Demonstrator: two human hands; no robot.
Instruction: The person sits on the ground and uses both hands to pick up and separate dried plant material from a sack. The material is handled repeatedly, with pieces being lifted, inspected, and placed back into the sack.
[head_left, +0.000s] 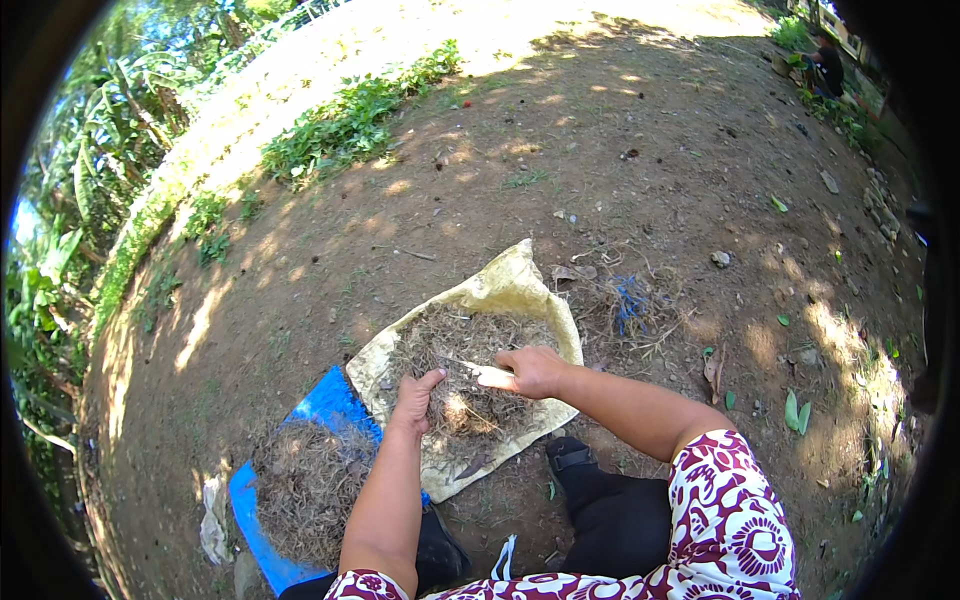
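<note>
My right hand (531, 372) is closed around the pale handle of a small tool (495, 376); its thin tip points left and is too small to identify. Facing it, my left hand (417, 400) has its thumb raised over dry plant fibres; whether it pinches any cannot be told. Both hands are above a heap of dry grass or roots (465, 330) lying on a pale yellow sack sheet (504, 283). Left of my left forearm, a second dry heap (307, 487) rests on a blue sheet (244, 495).
Dry stalks with blue strands (631, 300) lie on the soil right of the sack. A stone (720, 259), a crumpled pale scrap (214, 521) and fallen green leaves (796, 412) are around. Green plants (337, 131) grow farther off. Another person (828, 66) is at the far upper right.
</note>
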